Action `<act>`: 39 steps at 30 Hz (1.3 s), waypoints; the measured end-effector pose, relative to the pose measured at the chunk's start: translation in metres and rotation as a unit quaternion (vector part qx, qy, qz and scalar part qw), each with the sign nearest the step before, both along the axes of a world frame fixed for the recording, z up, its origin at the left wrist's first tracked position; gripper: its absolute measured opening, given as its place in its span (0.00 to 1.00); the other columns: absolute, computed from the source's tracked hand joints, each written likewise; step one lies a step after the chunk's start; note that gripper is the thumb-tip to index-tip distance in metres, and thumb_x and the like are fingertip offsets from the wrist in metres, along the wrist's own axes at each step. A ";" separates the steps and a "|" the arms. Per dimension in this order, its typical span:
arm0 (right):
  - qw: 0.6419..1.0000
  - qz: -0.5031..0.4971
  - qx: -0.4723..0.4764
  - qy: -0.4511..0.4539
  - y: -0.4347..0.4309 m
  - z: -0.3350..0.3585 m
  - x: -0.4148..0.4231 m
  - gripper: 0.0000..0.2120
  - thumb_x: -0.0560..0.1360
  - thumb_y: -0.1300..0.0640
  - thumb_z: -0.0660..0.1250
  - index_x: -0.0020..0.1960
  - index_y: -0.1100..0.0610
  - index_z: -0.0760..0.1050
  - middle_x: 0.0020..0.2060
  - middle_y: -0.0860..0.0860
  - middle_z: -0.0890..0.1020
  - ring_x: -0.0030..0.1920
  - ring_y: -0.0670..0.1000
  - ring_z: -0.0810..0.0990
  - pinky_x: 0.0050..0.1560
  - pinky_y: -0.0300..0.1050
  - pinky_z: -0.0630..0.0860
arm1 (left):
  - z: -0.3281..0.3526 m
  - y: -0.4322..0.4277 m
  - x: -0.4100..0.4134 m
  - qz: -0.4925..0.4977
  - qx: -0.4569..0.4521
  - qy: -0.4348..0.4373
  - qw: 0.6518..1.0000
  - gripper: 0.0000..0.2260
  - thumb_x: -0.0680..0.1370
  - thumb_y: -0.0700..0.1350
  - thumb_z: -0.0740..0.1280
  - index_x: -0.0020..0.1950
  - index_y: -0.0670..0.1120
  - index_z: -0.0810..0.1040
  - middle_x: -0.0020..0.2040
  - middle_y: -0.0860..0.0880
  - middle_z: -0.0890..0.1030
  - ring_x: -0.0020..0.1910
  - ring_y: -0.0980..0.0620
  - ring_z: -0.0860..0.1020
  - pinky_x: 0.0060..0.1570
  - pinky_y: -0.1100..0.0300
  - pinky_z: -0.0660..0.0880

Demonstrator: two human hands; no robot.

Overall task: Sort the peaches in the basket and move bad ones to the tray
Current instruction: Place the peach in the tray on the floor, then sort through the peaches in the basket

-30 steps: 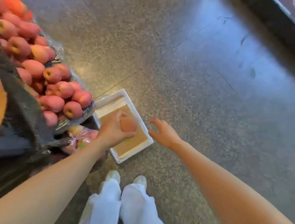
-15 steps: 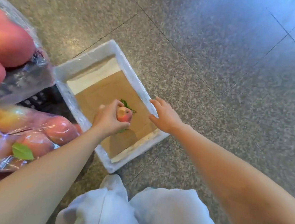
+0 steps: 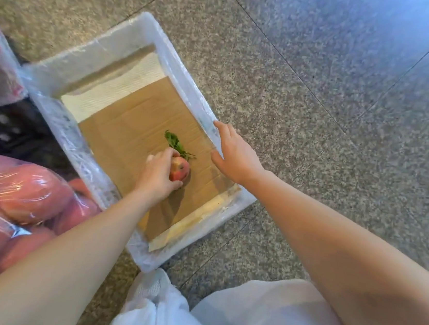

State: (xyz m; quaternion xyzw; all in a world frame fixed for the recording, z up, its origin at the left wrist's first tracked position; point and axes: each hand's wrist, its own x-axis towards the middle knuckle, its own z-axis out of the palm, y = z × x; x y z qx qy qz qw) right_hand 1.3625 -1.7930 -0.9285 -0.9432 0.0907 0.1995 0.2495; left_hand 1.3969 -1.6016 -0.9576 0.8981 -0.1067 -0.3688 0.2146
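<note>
As left hand (image 3: 156, 175) lowered peach (image 3: 179, 172) at tray (image 3: 153, 33) centre, fingers curled round it. Right hand (image 3: 236, 154) lay open on rim. Next, I judged: release.

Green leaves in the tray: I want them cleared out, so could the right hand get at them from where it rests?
Probably yes: the right hand rests on the tray rim, and the leaves lie uncovered just beside it.

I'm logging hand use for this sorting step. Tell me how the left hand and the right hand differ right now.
The left hand is curled around a peach; the right hand holds nothing and lies flat and open. The left hand is low inside the white tray, over its cardboard liner; the right hand rests on the tray's right rim. Both are bare and reach forward to the same tray.
</note>
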 end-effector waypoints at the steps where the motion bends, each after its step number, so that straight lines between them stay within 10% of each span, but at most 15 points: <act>1: 1.000 0.004 0.003 0.010 0.000 0.003 0.000 0.30 0.78 0.56 0.61 0.77 0.57 0.53 0.72 0.55 0.64 0.64 0.58 0.72 0.52 0.51 0.75 | 0.005 0.001 -0.001 -0.008 0.003 -0.006 1.000 0.29 0.70 0.44 0.76 0.67 0.47 0.68 0.65 0.44 0.72 0.64 0.42 0.67 0.61 0.48 0.67; 6: 0.997 0.023 -0.040 0.055 0.008 0.061 -0.007 0.26 0.78 0.57 0.59 0.75 0.57 0.59 0.74 0.56 0.62 0.72 0.58 0.65 0.68 0.54 0.65 | 0.072 0.012 -0.006 -0.025 0.019 -0.008 0.999 0.26 0.74 0.45 0.72 0.69 0.45 0.68 0.68 0.43 0.70 0.67 0.42 0.66 0.64 0.52 0.64; 20: 0.997 0.064 0.046 0.004 0.053 0.496 -0.005 0.14 0.80 0.55 0.57 0.59 0.56 0.78 0.49 0.53 0.84 0.46 0.54 0.81 0.47 0.51 0.80 | 0.540 0.045 -0.026 0.087 -0.107 -0.200 0.970 0.03 0.76 0.43 0.65 0.46 0.50 0.76 0.41 0.53 0.77 0.39 0.53 0.75 0.40 0.53 0.73; 32: 0.948 0.228 0.118 -0.189 0.183 0.772 0.020 0.16 0.78 0.55 0.62 0.65 0.55 0.72 0.57 0.56 0.78 0.53 0.56 0.79 0.53 0.54 0.76 | 0.820 0.154 -0.074 0.115 -0.027 -0.520 0.846 0.11 0.72 0.45 0.63 0.52 0.45 0.78 0.49 0.45 0.77 0.49 0.45 0.74 0.49 0.53 0.70; 39: 0.892 0.349 0.126 -0.259 0.289 0.822 0.004 0.23 0.79 0.54 0.63 0.72 0.55 0.66 0.71 0.55 0.68 0.67 0.56 0.71 0.65 0.54 0.70 | 0.844 0.264 -0.113 0.196 0.165 -0.454 0.854 0.27 0.76 0.53 0.67 0.73 0.47 0.66 0.73 0.42 0.66 0.73 0.42 0.63 0.71 0.42 0.57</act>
